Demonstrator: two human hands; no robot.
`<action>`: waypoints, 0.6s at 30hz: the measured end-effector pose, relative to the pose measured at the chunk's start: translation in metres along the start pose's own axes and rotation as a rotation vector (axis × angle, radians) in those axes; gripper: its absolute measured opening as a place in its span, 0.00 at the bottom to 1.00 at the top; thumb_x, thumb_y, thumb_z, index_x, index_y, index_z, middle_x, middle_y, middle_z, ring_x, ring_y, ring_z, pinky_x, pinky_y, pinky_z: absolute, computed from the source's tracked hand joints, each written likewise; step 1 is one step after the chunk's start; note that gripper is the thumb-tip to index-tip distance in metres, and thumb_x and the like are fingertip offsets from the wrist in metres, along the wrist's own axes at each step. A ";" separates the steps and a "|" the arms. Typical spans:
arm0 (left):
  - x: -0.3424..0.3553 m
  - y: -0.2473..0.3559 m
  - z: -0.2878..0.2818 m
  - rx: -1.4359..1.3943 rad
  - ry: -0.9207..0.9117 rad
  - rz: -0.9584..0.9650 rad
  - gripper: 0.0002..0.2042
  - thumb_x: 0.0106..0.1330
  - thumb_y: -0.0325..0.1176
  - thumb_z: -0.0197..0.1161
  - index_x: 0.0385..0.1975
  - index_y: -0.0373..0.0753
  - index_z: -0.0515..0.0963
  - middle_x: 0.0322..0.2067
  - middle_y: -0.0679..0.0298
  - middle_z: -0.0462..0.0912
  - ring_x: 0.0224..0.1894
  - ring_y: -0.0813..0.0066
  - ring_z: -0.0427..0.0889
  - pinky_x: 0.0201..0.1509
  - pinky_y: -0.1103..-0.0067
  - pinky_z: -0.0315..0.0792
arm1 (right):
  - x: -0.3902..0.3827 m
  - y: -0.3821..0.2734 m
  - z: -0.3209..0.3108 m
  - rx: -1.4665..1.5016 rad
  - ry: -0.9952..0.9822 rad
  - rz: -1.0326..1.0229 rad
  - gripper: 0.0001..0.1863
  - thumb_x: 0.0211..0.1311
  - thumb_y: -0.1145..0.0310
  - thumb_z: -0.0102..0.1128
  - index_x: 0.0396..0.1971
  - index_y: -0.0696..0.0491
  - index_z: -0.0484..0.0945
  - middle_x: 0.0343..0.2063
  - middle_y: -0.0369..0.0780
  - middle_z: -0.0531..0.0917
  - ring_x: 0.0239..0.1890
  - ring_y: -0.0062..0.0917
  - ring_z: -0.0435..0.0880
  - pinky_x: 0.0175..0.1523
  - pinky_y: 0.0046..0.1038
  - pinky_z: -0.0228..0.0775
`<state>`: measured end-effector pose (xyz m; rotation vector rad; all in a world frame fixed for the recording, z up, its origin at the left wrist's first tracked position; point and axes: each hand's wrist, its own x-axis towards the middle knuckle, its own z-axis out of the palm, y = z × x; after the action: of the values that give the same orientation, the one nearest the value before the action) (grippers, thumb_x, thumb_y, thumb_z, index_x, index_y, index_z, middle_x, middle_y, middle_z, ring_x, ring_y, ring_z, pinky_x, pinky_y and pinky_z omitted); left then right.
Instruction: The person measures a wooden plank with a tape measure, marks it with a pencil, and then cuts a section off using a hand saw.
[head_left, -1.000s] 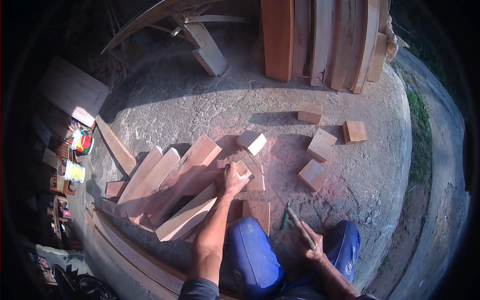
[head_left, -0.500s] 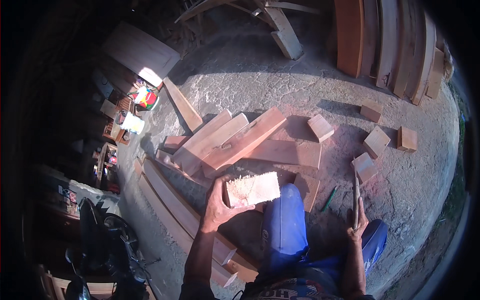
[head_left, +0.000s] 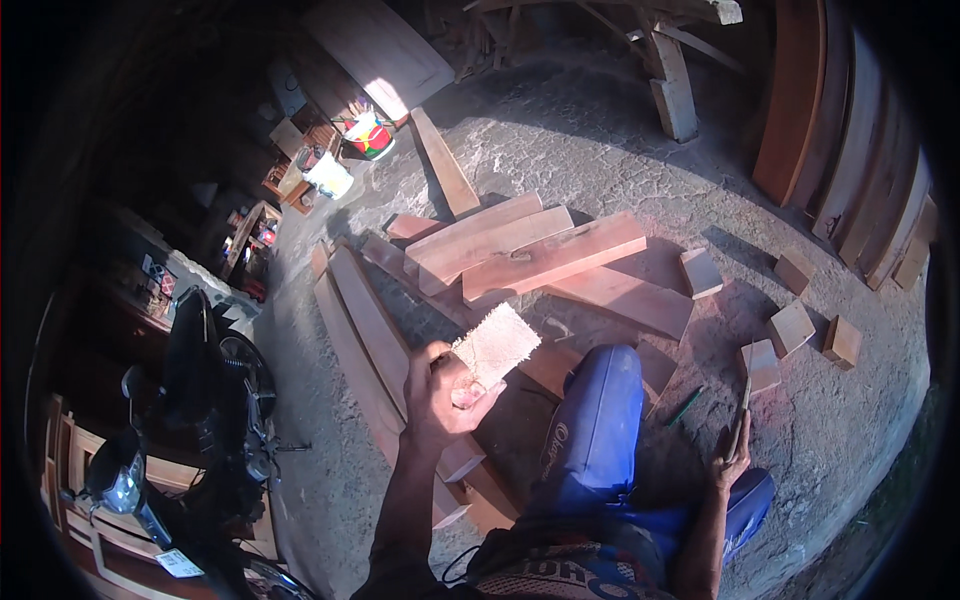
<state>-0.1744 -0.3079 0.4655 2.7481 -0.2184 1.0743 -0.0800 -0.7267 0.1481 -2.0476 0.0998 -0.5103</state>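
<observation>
Concrete floor sunlit and cracked, and across its middle a fan of long planks, the biggest things down there, overlapping each other. More boards lean upright at the far right edge, and a motorbike stands in shadow at the left edge. The person sits with a blue knee up. Small offcuts lie scattered on the right side of the floor. Now the action: left hand is raised, fingers clamped on a pale block, rough face turned up to the eye, well clear of the floor. Looks like an inspection step. Right hand rests low by the right leg, closed round a thin tool; a chisel or blade, I cannot tell. Working that block would call for bringing tool and wood together, steadied against the knee or floor.
</observation>
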 end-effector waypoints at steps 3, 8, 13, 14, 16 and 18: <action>0.002 -0.001 -0.003 -0.080 0.084 -0.101 0.31 0.44 0.30 0.85 0.46 0.40 0.72 0.46 0.52 0.73 0.44 0.56 0.80 0.44 0.65 0.78 | -0.001 -0.003 0.000 0.009 -0.022 -0.002 0.27 0.71 0.66 0.59 0.67 0.57 0.71 0.56 0.48 0.84 0.54 0.35 0.87 0.54 0.31 0.78; 0.008 -0.010 -0.004 -0.040 0.127 -0.136 0.29 0.45 0.31 0.84 0.43 0.41 0.70 0.46 0.51 0.75 0.45 0.55 0.81 0.44 0.64 0.78 | -0.003 -0.002 -0.002 0.010 -0.018 -0.019 0.27 0.71 0.65 0.59 0.68 0.54 0.71 0.54 0.49 0.84 0.53 0.39 0.87 0.51 0.33 0.79; 0.014 -0.031 -0.009 -0.022 0.132 -0.144 0.31 0.45 0.29 0.84 0.48 0.36 0.70 0.48 0.50 0.73 0.48 0.56 0.80 0.50 0.65 0.76 | -0.003 0.001 0.003 -0.011 0.017 -0.026 0.28 0.70 0.62 0.61 0.69 0.49 0.71 0.54 0.50 0.84 0.52 0.44 0.87 0.49 0.36 0.79; 0.015 -0.036 -0.008 -0.031 0.167 -0.177 0.32 0.46 0.28 0.83 0.48 0.36 0.70 0.49 0.50 0.73 0.48 0.57 0.80 0.50 0.65 0.76 | -0.001 0.002 0.005 -0.060 0.004 -0.045 0.28 0.71 0.62 0.60 0.69 0.48 0.71 0.54 0.49 0.84 0.52 0.44 0.87 0.50 0.36 0.79; 0.019 -0.048 -0.003 -0.057 0.249 -0.251 0.32 0.46 0.28 0.83 0.49 0.36 0.69 0.50 0.51 0.74 0.49 0.60 0.81 0.50 0.67 0.77 | 0.003 0.005 0.008 -0.109 -0.010 -0.014 0.28 0.71 0.61 0.59 0.69 0.48 0.70 0.54 0.48 0.84 0.52 0.44 0.86 0.50 0.37 0.79; 0.019 -0.056 0.007 -0.409 0.324 -0.497 0.36 0.49 0.31 0.84 0.54 0.32 0.67 0.48 0.54 0.78 0.48 0.64 0.82 0.50 0.69 0.78 | 0.011 0.010 0.010 -0.095 -0.060 -0.010 0.27 0.73 0.59 0.57 0.70 0.47 0.70 0.57 0.48 0.82 0.57 0.45 0.83 0.55 0.39 0.78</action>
<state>-0.1447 -0.2560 0.4673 2.0725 0.2516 1.1491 -0.0651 -0.7267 0.1387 -2.1550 0.0793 -0.4580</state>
